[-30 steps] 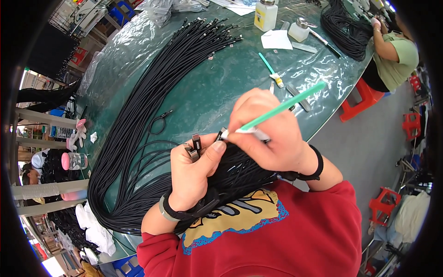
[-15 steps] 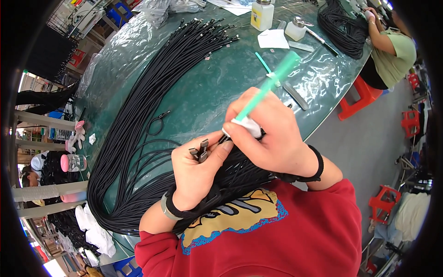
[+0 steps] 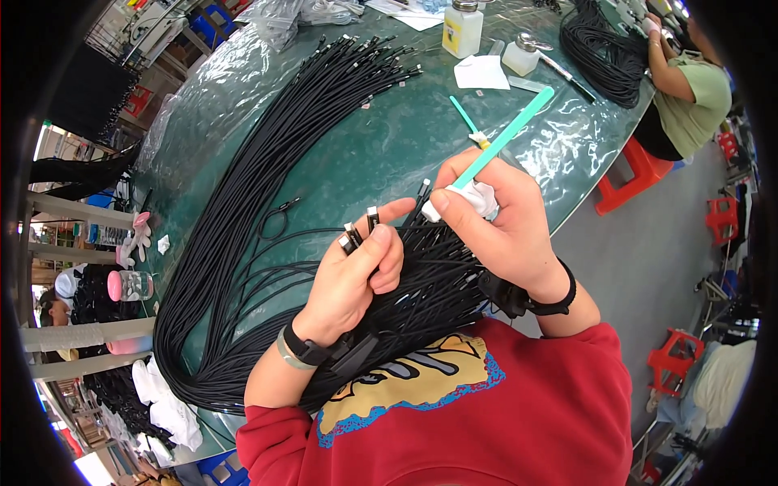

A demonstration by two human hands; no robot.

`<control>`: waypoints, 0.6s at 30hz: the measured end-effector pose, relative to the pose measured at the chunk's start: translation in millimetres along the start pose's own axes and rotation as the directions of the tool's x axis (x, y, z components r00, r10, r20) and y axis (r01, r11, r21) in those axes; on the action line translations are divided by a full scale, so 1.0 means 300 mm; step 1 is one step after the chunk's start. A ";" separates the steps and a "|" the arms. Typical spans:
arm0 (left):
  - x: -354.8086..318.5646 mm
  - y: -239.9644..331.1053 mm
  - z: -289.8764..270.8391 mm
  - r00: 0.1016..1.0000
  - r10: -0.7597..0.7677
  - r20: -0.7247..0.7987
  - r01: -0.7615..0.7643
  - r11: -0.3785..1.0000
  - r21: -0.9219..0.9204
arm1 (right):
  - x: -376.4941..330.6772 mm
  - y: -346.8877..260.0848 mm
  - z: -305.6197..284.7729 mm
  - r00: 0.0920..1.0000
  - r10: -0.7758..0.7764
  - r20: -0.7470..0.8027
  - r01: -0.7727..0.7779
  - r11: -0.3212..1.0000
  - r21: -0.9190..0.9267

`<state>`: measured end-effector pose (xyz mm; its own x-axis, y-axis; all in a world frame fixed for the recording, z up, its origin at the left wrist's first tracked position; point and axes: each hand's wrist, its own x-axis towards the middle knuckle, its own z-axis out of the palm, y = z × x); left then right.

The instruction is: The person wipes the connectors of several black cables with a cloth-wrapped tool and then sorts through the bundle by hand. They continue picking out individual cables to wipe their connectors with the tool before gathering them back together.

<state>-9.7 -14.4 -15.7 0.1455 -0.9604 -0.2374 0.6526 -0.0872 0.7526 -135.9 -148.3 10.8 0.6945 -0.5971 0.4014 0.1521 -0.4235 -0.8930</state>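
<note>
So the biggest thing here is the green table (image 3: 389, 154) under a clear plastic sheet, spreading out beyond both of our grips. Across it, up and to the left of our hands, runs the huge bundle of black cables (image 3: 243, 227), fanned out at the far end with metal tips showing, and looping back down under our wrists to our lap.

Past our right grip, at the far right edge of the table, another person in a green shirt (image 3: 689, 97) sits by a second cable pile (image 3: 604, 49). Further out from our grips stand a pale yellow bottle (image 3: 463, 28) and a small white dispenser (image 3: 520, 55), with a white paper scrap (image 3: 480, 73) nearer to us.

Now the grips. Our left hand (image 3: 352, 279) is curled shut around a few cable ends, with the connector plugs (image 3: 361, 228) poking up above the knuckles, pinched between the fingers and thumb. Our right hand (image 3: 498, 223) is closed tight on a teal swab stick (image 3: 506, 138), which slants up and away to the right from the fist, with a wad of white cloth (image 3: 478, 198) bunched in the same grip. The stick's lower tip sits just right of the plugs, close but we can't tell if it's touching. A spare teal swab (image 3: 468, 121) lies on the table just above the right grip.
</note>
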 end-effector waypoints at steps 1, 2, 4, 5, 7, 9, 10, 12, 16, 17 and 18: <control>-0.006 -0.007 0.004 0.997 0.069 -0.017 -0.070 0.996 -0.048 | -0.001 0.007 0.001 0.999 -0.028 0.027 0.028 1.000 0.008; -0.012 -0.013 0.007 0.990 0.138 -0.038 -0.141 0.986 -0.094 | -0.002 0.015 0.003 0.997 -0.056 0.054 0.055 0.998 0.016; -0.022 -0.014 0.005 0.977 0.205 -0.066 -0.212 0.967 -0.139 | -0.003 0.019 0.010 0.993 -0.083 0.084 0.081 0.996 0.028; -0.025 -0.012 0.002 0.975 0.200 -0.098 -0.208 0.974 -0.085 | -0.004 0.022 0.012 0.996 -0.064 0.063 0.061 0.997 0.041; -0.033 -0.006 -0.002 0.968 0.193 -0.161 -0.192 0.981 0.021 | -0.006 0.025 0.017 0.999 -0.024 0.023 0.023 0.998 0.067; -0.046 0.002 0.008 0.972 0.180 -0.152 -0.174 0.983 0.053 | -0.008 0.025 0.018 0.998 -0.030 0.057 0.026 0.997 0.070; -0.055 0.007 0.016 0.976 0.168 -0.141 -0.156 0.984 0.090 | -0.010 0.024 0.018 0.996 -0.038 0.086 0.031 0.997 0.076; -0.071 0.013 0.027 0.979 0.154 -0.132 -0.138 0.983 0.124 | -0.011 0.026 0.020 0.992 -0.044 0.118 0.035 0.996 0.081; -0.094 0.016 0.036 0.987 0.124 -0.101 -0.109 0.983 0.146 | -0.002 0.034 0.036 0.956 -0.253 0.146 0.256 0.967 0.001; -0.096 0.014 0.038 0.985 0.129 -0.111 -0.111 0.982 0.153 | -0.002 0.030 0.043 0.943 -0.296 0.150 0.301 0.954 -0.012; -0.097 0.011 0.041 0.984 0.134 -0.121 -0.114 0.980 0.161 | -0.001 0.025 0.051 0.928 -0.338 0.155 0.346 0.938 -0.025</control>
<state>-20.9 10.1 1.3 0.3205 -0.9244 -0.2067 0.5035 -0.0186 0.8638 -124.3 -140.9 0.8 0.7023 -0.3055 0.6430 0.3654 -0.6205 -0.6939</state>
